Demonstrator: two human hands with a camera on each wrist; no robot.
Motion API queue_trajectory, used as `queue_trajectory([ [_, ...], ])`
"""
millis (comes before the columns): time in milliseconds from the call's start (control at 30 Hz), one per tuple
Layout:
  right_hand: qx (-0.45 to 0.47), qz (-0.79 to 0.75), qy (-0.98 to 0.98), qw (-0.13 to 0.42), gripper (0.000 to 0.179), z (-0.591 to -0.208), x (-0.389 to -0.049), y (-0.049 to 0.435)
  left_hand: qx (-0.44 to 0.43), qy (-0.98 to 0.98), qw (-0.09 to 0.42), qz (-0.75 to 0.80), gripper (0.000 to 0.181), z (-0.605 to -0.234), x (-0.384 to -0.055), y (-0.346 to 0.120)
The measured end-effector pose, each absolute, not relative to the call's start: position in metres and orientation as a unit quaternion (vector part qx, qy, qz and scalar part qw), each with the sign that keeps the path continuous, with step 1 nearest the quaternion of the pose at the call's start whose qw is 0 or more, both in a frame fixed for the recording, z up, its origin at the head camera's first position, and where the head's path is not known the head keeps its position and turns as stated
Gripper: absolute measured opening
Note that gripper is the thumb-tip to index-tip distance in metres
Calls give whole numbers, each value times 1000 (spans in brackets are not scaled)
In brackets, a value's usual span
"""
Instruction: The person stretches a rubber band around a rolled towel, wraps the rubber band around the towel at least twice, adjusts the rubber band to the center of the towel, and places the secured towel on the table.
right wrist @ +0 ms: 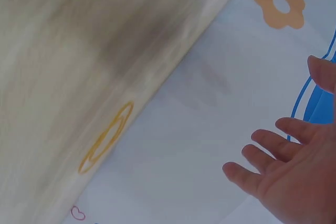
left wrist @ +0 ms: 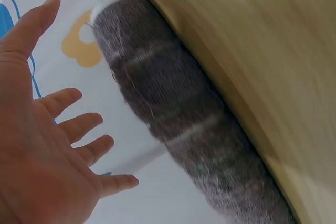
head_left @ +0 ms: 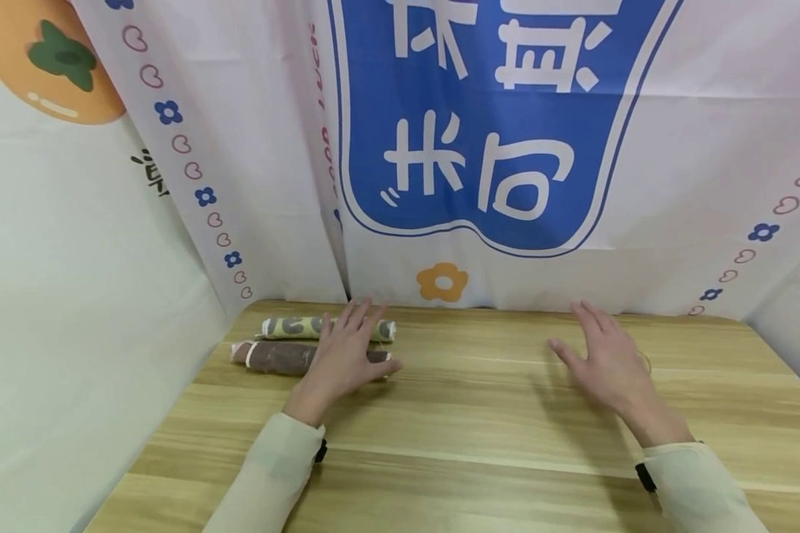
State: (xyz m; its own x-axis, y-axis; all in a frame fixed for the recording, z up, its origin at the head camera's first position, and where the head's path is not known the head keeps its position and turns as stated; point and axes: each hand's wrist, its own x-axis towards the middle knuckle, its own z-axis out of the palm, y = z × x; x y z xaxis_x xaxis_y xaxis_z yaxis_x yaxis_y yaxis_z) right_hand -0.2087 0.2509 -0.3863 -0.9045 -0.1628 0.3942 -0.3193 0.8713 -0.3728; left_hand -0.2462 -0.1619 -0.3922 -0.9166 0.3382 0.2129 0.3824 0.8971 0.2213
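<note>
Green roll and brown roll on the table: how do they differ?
The green roll is yellow-green with grey shapes; the brown roll is mostly dark brown.
The green roll looks slimmer, the brown roll thicker.
The green roll lies farther from the person, the brown roll nearer.
Both lie lengthwise side by side on the table, partly hidden by the left hand in the head view.

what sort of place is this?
Probably a small screened-off tabletop work area, perhaps indoors: printed cloth hangs right behind a wood-grain table, and a brown roll and a patterned roll lie on the tabletop.
</note>
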Motion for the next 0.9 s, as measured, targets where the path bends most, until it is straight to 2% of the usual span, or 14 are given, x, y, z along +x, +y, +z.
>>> queue_trajectory([
  [367, 151, 236, -945, 169, 66, -387, -211, 278, -225, -966, 80, -97, 106, -383, -251, -182],
  [633, 147, 227, -951, 151, 66, -392, -212, 297, -216, -971, 62, -81, 107, -384, -250, -200],
  [900, 159, 230, -943, 179, 56, -392, -217, 311, -218, -972, 49, -68, 106, -378, -249, -211],
])
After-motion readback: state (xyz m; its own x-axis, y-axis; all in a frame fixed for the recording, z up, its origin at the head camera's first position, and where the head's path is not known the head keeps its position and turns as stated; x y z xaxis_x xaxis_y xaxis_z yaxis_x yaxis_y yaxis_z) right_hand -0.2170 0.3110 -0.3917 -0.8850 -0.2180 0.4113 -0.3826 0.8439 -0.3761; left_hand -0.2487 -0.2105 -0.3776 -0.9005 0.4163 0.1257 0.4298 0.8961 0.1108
